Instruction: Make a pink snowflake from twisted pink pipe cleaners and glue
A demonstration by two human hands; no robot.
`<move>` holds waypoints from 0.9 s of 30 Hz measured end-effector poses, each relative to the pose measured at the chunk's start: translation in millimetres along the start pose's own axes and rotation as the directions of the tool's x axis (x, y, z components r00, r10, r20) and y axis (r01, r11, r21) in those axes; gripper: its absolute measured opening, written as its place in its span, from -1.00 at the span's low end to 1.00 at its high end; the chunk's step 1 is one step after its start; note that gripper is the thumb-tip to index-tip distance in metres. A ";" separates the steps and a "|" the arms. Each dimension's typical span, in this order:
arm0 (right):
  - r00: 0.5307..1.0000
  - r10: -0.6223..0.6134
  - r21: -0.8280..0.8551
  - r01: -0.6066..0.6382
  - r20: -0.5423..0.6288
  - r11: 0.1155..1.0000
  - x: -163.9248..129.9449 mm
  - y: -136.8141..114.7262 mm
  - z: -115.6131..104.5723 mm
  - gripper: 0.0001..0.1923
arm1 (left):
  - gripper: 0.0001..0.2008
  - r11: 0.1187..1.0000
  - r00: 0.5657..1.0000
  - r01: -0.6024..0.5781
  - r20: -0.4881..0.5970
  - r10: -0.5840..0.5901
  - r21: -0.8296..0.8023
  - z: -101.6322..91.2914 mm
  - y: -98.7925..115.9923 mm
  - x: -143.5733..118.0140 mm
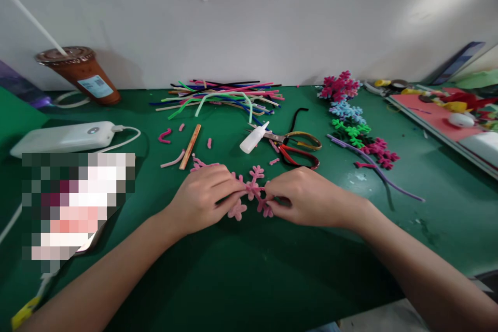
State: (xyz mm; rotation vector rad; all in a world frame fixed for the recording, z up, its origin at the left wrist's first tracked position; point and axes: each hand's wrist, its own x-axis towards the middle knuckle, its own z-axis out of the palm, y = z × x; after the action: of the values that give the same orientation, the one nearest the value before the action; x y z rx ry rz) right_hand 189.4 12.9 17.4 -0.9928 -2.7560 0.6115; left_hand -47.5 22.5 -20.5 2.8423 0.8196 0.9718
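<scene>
Between my two hands is a pink pipe-cleaner snowflake with branching arms. My left hand pinches it from the left, and my right hand pinches an arm on its right side. The fingertips partly cover the snowflake. Behind my left hand another branched pink pipe-cleaner piece lies partly hidden. Just beyond the hands lie a small white glue bottle and scissors with red and yellow handles. Short pink pipe-cleaner offcuts and a flat wooden stick lie further left.
A heap of coloured pipe cleaners lies by the wall. Finished snowflakes in several colours and purple pipe cleaners are at right. A drink cup, power bank and blurred-out phone stand or lie at left.
</scene>
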 end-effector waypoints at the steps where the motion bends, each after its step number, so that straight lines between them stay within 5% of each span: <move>1: 1.000 0.007 0.000 -0.007 0.011 1.000 0.5 -0.7 0.4 -0.85 | -0.88 1.000 0.999 -0.023 0.025 0.023 0.011 0.5 -0.1 -0.9; 27: 0.994 0.073 -0.079 -0.067 0.082 0.995 2.3 -0.5 3.0 -0.86 | -0.75 0.994 0.970 -0.098 0.216 0.108 -0.056 4.4 5.5 2.4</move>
State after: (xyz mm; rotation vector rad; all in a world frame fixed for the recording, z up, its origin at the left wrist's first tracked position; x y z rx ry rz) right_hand 186.5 13.0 14.8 -1.1092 -2.8478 0.5758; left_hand -40.7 19.6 -21.6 2.9092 0.6260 0.6579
